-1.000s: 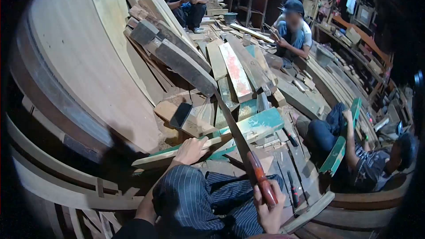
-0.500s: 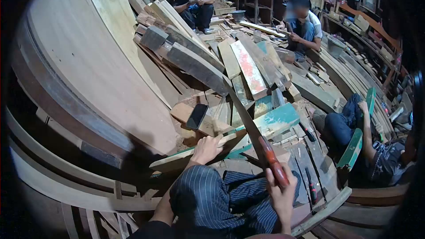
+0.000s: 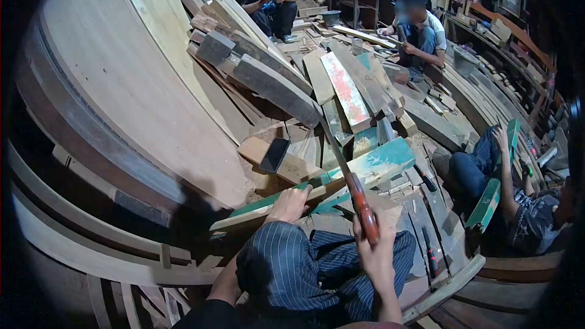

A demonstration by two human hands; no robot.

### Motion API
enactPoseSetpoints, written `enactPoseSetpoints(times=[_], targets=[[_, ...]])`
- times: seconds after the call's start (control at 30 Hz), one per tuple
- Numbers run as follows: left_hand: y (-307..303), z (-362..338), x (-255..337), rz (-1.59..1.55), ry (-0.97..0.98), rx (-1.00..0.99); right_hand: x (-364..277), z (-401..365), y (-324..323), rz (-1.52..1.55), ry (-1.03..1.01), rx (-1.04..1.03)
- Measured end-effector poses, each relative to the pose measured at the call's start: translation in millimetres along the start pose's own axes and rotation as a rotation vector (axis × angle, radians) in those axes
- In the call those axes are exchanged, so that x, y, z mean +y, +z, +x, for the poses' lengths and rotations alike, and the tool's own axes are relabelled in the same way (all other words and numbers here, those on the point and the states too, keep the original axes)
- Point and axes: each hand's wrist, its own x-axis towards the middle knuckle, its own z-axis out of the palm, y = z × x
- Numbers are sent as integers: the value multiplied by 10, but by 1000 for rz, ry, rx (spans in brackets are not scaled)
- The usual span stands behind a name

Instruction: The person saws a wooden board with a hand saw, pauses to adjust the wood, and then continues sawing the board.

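Note:
My right hand (image 3: pixel 375 248) is closed round the red-brown handle of a long-bladed tool (image 3: pixel 364 210), its thin blade pointing up and away across a green-edged wooden board (image 3: pixel 268 209). The board lies slanted in front of my knees, and my left hand (image 3: pixel 289 205) grips its upper edge. Behind it rests a block with green and bare patches (image 3: pixel 384 161). A black phone (image 3: pixel 275 155) lies on a brown plank (image 3: pixel 295 169) just beyond my left hand.
Wood offcuts (image 3: pixel 347 88) are heaped ahead. Large curved panels (image 3: pixel 140 91) stand at the left. Two people crouch at the back; another person (image 3: pixel 539 219) sits at the right with a green piece (image 3: pixel 487 204). A red-and-black tool (image 3: pixel 432 259) lies right of my knee.
My right hand and the tool have moved left and slightly up, and the blade now looks narrower. My left hand still rests on the board, its fingers slightly shifted.

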Motion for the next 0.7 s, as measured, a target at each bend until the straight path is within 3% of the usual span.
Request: enactPoseSetpoints(times=[0.1, 0.2, 0.4, 0.47, 0.6, 0.7], targets=[[96, 53, -137, 27, 5, 47, 130, 236, 214, 150, 29, 113], [187, 117, -197, 71, -3, 102, -83, 167, -6, 35, -47, 87], [127, 159, -144, 12, -54, 130, -369, -418, -810, -26, 178, -37], [117, 98, -96, -6, -25, 132, -284, -537, -951, 138, 343, -27], [132, 137, -149, -13, 23, 140, -325, -495, -856, 103, 331, -44], [240, 163, -271, 14, 71, 78, -324, -325, -570, 58, 149, 13]])
